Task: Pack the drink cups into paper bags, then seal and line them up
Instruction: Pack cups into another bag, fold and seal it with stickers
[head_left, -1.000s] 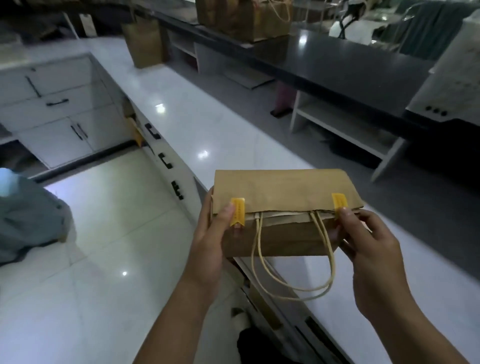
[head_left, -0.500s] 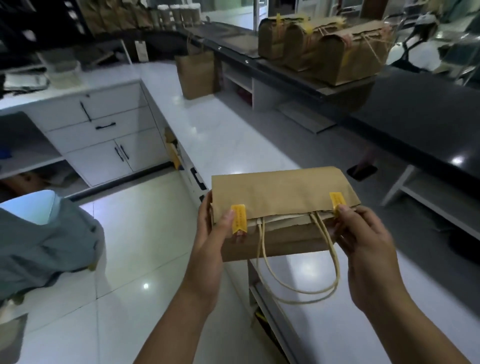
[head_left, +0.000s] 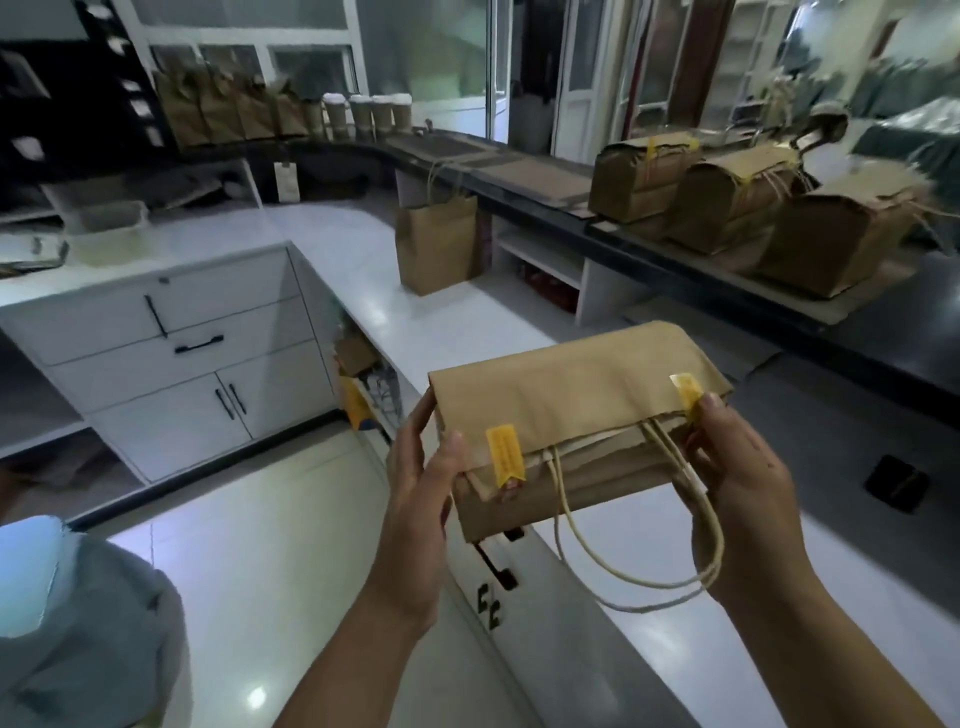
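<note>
The person is holding a brown paper bag with a folded-over top (head_left: 571, 384) in the air between both hands, above the near edge of a glossy white countertop (head_left: 374, 280). The left hand (head_left: 415, 499) is gripping the bag's left end. Its thumb (head_left: 451, 452) is pressing on the front of the flap, just left of a yellow strip sticker (head_left: 504, 454) that is bridging the flap's edge and the bag's body, while its other fingers are curling round the end towards the back. The right hand (head_left: 737, 499) is gripping the right end. Its thumb tip (head_left: 709, 405) is touching the lower end of a second yellow strip sticker (head_left: 687, 392) at the flap's right corner, and its remaining fingers are curling beneath the bag, mostly hidden. Two cream twisted-paper handles (head_left: 623, 582) are hanging out from under the flap between the two thumbs, looping down beside the right palm. Well beyond the left fingers, an open brown paper bag (head_left: 439, 249) is standing upright on the white countertop. Well beyond the right fingers, three sealed brown paper bags (head_left: 737, 202) are sitting side by side in a line on a raised black counter (head_left: 883, 332). Far behind, a row of white-lidded paper cups (head_left: 363, 114) is standing next to a row of upright brown bags.
</note>
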